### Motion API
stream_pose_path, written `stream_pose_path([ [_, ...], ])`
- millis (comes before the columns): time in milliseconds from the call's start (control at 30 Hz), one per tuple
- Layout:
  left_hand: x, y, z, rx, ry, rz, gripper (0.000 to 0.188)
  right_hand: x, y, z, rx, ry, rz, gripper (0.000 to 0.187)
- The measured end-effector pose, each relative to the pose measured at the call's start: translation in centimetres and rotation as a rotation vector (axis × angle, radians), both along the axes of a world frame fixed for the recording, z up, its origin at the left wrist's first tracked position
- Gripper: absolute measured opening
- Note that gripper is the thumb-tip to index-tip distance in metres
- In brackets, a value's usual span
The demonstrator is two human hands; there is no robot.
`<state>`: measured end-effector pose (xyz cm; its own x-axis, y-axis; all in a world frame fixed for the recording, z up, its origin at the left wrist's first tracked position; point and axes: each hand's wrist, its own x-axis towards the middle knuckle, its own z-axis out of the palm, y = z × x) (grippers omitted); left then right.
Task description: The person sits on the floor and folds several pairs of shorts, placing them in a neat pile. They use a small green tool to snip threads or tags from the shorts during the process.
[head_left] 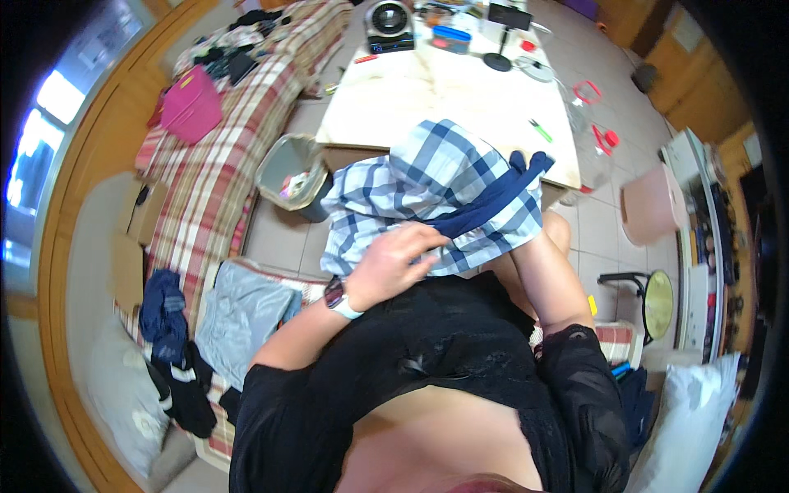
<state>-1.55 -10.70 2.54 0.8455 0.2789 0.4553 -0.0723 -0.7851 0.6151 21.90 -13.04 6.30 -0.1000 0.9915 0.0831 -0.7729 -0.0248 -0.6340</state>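
A blue-and-white plaid cloth [362,193] with a navy band [472,212] is bunched in front of the person, above the lap and overlapping the near edge of the white desk [386,103]. The left hand [393,263], a watch [337,297] on its wrist, is at the cloth's lower side — half open, thumb and fingers apart, the fingertips by the band. The right forearm [559,283] runs up under the cloth; the hand itself is covered, so I cannot tell its grip.

Just left of the cloth stands a lined trash bin [275,164]. On the desk are a round-faced black device [388,20], a blue-lidded container [451,39] and a green pen [540,130]. Further left, grey clothing [238,316] and a pink basket [193,107] lie on plaid-covered seating [197,185] — a pink bin [649,205] stands at right.
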Motion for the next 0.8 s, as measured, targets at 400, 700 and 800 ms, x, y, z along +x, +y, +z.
stream_pose_path([
  [400, 5.2, 3.1, 3.4, -0.203, -0.233, 0.003, 0.064, 4.5, -5.9, -2.2, -0.033, -0.258, -0.289, 0.043],
  [700, 8.3, -0.8, -0.1, -0.505, -0.293, -0.038, 0.027, -1.2, -6.5, -7.9, -0.023, -0.274, -0.143, 0.036],
  [800, 8.0, 1.1, -1.0, -0.733, -0.390, 0.038, 0.019, 1.5, -5.8, -8.1, 0.022, -0.884, -0.390, 0.034],
])
